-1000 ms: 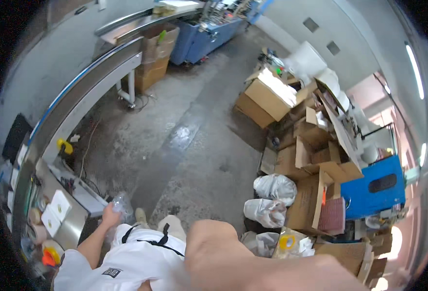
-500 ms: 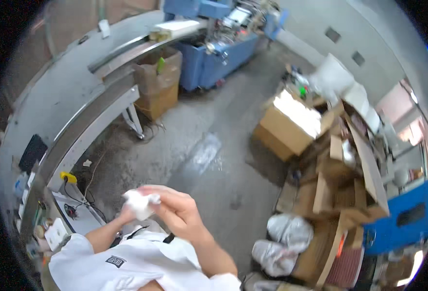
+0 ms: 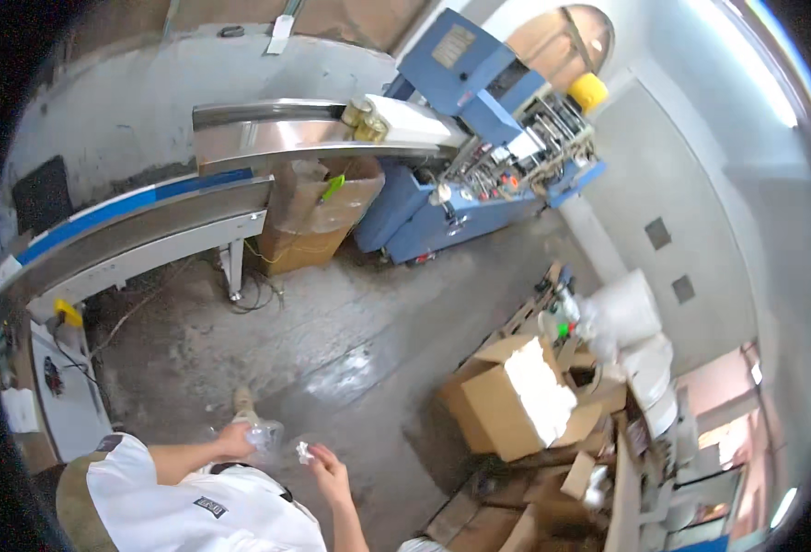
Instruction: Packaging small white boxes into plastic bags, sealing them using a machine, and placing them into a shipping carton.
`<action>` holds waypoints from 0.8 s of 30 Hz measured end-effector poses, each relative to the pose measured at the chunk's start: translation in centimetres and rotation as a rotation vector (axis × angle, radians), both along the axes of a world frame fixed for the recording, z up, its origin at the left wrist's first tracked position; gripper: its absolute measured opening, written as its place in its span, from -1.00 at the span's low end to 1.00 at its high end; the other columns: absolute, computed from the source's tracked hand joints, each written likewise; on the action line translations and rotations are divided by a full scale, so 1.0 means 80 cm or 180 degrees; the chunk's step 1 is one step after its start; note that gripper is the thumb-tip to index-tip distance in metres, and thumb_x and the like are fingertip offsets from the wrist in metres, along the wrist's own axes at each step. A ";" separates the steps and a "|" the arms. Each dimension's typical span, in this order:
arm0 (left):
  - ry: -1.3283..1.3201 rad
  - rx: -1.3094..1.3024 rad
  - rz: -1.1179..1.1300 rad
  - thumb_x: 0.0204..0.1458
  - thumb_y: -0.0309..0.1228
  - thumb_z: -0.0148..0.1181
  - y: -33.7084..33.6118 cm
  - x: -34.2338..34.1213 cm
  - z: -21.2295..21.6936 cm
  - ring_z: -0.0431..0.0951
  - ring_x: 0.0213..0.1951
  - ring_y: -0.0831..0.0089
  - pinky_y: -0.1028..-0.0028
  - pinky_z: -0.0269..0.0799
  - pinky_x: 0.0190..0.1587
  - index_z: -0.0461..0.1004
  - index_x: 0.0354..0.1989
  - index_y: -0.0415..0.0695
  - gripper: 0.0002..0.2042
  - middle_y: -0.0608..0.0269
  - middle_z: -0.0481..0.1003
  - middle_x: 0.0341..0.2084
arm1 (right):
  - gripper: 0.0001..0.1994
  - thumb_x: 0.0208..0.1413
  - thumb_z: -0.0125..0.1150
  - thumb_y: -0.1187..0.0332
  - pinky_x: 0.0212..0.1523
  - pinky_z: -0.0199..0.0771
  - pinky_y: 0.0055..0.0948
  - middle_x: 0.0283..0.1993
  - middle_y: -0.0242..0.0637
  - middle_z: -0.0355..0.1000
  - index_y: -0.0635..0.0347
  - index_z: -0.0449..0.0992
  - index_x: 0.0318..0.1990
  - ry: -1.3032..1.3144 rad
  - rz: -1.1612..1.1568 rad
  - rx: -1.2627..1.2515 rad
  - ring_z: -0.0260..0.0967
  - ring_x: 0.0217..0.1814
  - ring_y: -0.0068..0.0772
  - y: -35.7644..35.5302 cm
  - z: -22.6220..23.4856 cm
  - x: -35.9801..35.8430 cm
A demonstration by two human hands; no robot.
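My left hand point(image 3: 235, 442) is closed on a crumpled clear plastic bag point(image 3: 264, 433), held in front of my chest over the concrete floor point(image 3: 332, 322). My right hand point(image 3: 324, 465) is just right of it and pinches a small white scrap point(image 3: 303, 452) between its fingertips. The two hands are a short way apart. My white short-sleeved shirt point(image 3: 194, 506) fills the lower left of the head view.
A blue-belted conveyor point(image 3: 129, 230) runs along the left, with a steel chute point(image 3: 276, 138) above it and a blue machine point(image 3: 479, 138) behind. A brown carton point(image 3: 313, 216) stands under the chute. An open carton of white goods point(image 3: 525, 396) and several more boxes crowd the right.
The view has swung up toward the conveyor and blue machine. My hands, together on a white crumpled wad half a second ago, have parted and dropped lower, each holding a piece.
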State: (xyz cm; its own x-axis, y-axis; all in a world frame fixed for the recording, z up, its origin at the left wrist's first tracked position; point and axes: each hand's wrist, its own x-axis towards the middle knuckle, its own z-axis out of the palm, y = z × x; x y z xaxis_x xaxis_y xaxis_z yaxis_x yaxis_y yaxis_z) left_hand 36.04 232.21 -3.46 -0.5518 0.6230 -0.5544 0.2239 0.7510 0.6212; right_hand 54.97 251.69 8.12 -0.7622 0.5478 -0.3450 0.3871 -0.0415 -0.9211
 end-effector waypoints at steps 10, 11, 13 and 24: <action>-0.0021 0.0315 0.0827 -0.32 -0.14 0.41 0.132 -0.276 -0.023 0.57 -0.11 0.07 0.22 0.48 -0.03 0.52 -0.18 -0.22 -0.47 -0.10 0.55 -0.19 | -0.73 0.11 0.25 0.46 -0.45 0.51 -0.54 -0.34 -0.21 0.54 0.48 0.49 -0.08 -0.0143 -0.0905 -0.0559 0.49 -0.45 -0.48 0.193 0.017 -0.232; 0.0009 0.0223 0.0983 -0.31 -0.15 0.40 0.135 -0.292 0.001 0.58 -0.12 0.08 0.22 0.48 -0.03 0.52 -0.16 -0.22 -0.48 -0.09 0.55 -0.20 | -0.72 0.12 0.26 0.44 -0.46 0.50 -0.54 -0.36 -0.21 0.54 0.46 0.49 -0.08 -0.0169 -0.1003 -0.0568 0.48 -0.47 -0.49 0.211 0.028 -0.263; 0.0058 0.0078 0.1228 -0.29 -0.16 0.40 0.137 -0.325 -0.002 0.58 -0.12 0.09 0.21 0.48 -0.03 0.51 -0.15 -0.22 -0.48 -0.09 0.56 -0.21 | -0.79 0.12 0.27 0.45 -0.51 0.46 -0.56 -0.40 -0.25 0.53 0.37 0.50 -0.13 -0.0208 -0.0850 -0.0547 0.46 -0.50 -0.53 0.270 0.008 -0.315; 0.0445 -0.0661 0.2958 -0.30 -0.19 0.41 0.097 -0.371 -0.054 0.57 -0.07 0.06 0.21 0.49 -0.04 0.52 -0.08 -0.20 -0.45 -0.06 0.56 -0.15 | -0.68 0.16 0.05 0.57 -0.15 0.60 -0.33 0.01 -0.07 0.44 0.35 0.38 0.08 0.1389 -0.1523 -0.1248 0.49 -0.08 -0.23 0.668 -0.047 -0.736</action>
